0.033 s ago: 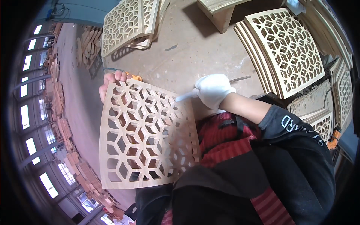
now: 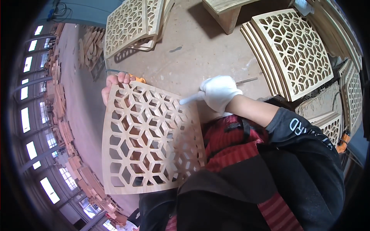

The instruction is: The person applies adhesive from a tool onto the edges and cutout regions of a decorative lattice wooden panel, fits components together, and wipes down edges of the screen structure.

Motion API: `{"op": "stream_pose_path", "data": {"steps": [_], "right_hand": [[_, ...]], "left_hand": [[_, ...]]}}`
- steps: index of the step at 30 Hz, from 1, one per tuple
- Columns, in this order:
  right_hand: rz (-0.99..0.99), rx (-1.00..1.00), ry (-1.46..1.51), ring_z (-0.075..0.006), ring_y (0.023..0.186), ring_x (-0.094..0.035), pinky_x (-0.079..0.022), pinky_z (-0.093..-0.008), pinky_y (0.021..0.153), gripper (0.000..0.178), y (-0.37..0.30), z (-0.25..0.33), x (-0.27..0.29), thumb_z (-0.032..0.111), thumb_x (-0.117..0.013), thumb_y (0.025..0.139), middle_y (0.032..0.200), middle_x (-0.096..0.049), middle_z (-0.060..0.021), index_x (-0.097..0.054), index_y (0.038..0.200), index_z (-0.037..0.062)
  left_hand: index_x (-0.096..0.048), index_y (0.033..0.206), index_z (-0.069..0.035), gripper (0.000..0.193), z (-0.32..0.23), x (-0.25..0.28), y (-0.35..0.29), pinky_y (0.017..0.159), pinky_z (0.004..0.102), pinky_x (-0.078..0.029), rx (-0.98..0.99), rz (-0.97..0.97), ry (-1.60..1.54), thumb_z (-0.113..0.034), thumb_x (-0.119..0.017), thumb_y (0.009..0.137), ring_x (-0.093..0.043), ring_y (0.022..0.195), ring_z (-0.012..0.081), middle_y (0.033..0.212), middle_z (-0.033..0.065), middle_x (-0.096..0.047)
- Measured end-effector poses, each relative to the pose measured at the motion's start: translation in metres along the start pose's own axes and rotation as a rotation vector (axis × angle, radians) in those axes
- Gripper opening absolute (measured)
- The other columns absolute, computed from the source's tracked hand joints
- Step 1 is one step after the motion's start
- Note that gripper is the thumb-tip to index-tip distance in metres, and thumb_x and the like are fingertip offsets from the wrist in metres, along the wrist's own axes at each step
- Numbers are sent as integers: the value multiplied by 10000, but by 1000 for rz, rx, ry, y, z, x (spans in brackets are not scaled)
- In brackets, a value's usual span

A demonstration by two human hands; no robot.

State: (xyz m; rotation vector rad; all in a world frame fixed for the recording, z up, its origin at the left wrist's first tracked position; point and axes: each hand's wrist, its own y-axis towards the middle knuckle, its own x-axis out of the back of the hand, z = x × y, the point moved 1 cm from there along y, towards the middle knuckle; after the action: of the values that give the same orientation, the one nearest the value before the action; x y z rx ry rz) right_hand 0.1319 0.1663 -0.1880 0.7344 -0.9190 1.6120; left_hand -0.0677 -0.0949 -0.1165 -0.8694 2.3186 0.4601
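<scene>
A pale wooden lattice panel [image 2: 117,186] with star-shaped cut-outs leans in front of me, tilted, its lower edge by my lap. My bare left hand [image 2: 116,85] is closed over its upper left corner, fingers wrapped on top. My right hand [image 2: 219,93], in a white glove, is closed round a flat, light-grey strip-shaped tool [image 2: 189,98]. The tool's tip lies at the cut-outs near the panel's upper right edge. A thin dark rod [image 2: 247,81] shows beyond the glove; whether it belongs to the tool I cannot tell.
Several matching lattice panels [image 2: 296,50] are stacked on the worktable [image 2: 200,57] at right, others [image 2: 133,25] at far left. A wooden stand [image 2: 227,17] is at the back. An orange-and-black tool [image 2: 343,142] hangs at the right edge. An orange object [image 2: 139,79] shows behind the held panel.
</scene>
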Motion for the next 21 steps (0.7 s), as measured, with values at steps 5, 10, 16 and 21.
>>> {"op": "stream_pose_path", "data": {"steps": [5,10,16,21], "right_hand": [[163,-47,21,-333,798,-686,-532,-433,718,306,9,8,2,372,-559,935,835,-707,-135,-722,870,121],[357,-94,143,-330,830,-694,-535,-422,748,328,15,16,40,351,-513,955,890,-719,-156,-737,948,111],[363,-138,178,-334,779,-693,-532,-425,748,349,23,11,32,353,-497,959,864,-716,-166,-740,929,104],[278,-96,152,-331,721,-688,-530,-430,723,364,25,14,32,370,-505,959,781,-701,-172,-743,888,104]], "left_hand": [[-542,938,-38,184,1,-2,2,990,428,-381,5,41,4,-179,-444,870,-493,943,242,961,93,-510],[-521,932,-48,165,3,-8,8,980,444,-390,-4,42,38,-175,-441,863,-494,936,243,938,81,-500],[-514,928,-53,156,7,-15,11,931,433,-395,-15,-20,56,-188,-450,885,-482,910,244,932,78,-491],[-519,931,-51,154,3,-9,9,957,436,-393,7,32,30,-188,-461,891,-487,922,246,928,78,-489]]}}
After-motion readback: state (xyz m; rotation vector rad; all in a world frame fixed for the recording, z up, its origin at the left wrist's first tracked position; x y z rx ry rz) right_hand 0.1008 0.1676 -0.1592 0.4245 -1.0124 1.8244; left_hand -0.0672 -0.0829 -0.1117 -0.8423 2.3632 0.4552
